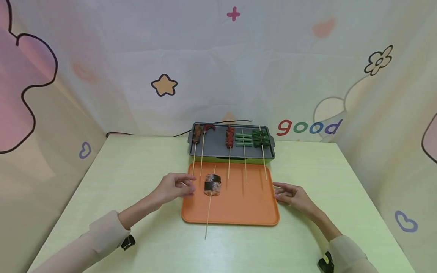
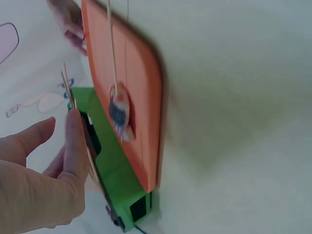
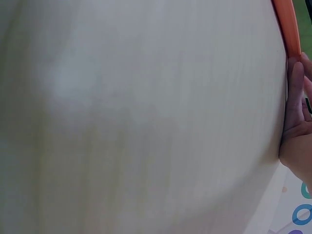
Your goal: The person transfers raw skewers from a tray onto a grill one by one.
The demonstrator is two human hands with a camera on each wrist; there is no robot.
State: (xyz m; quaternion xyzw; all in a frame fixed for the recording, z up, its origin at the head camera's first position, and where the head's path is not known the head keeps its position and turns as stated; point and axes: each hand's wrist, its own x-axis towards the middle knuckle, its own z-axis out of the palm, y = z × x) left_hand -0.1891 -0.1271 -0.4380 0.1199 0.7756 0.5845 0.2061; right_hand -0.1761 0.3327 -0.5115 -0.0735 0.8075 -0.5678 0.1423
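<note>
My left hand (image 1: 175,186) hovers over the left edge of the orange tray (image 1: 246,208), its index fingertip right at the lower end of a bamboo skewer. In the left wrist view, thumb and index finger (image 2: 75,141) stand apart. That skewer carries brown meat (image 1: 196,134) on the dark grill plate (image 1: 215,146). At the tray's right rim, the fingertips of my right hand (image 1: 293,196) touch the edge. A skewer with a piece banded in dark seaweed (image 1: 212,185) lies on the tray, its stick jutting past the front rim.
Beside the brown meat lie skewers of a dark red curved piece (image 1: 209,127), red chunks (image 1: 230,137), green stalks (image 1: 244,139) and leafy greens (image 1: 260,138). Their sticks overhang the tray. A green base (image 2: 114,163) supports the grill plate. Printed curtains (image 1: 205,57) surround the table (image 1: 143,159).
</note>
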